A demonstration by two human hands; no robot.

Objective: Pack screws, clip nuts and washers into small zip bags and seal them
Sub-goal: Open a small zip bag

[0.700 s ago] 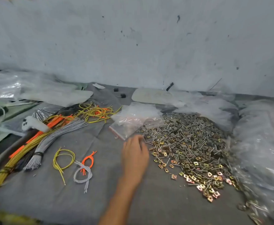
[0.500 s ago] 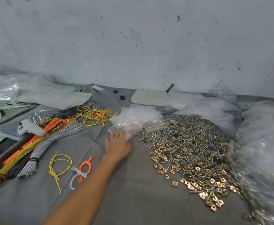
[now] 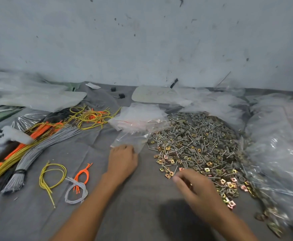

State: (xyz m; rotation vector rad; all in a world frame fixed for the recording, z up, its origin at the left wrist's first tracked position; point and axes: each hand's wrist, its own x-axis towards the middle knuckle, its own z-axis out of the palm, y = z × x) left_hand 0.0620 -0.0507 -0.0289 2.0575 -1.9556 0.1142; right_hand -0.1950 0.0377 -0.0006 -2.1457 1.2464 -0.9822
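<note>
A heap of screws, washers and brass clip nuts lies on the grey cloth at centre right. A stack of small clear zip bags sits at the heap's left edge. My left hand grips the near edge of one zip bag that lies just in front of the stack. My right hand hovers, blurred, over the near left edge of the heap with bent fingers. Whether it holds any piece cannot be told.
Bundles of grey, orange and yellow wires lie at the left, with loose wire loops nearer to me. Large clear plastic bags lie along the right, and more plastic sheeting at the back left. A grey wall stands behind.
My left hand went from the heap's edge to the bag stack and now holds one bag drawn toward me. My right hand has come into view at the heap.
</note>
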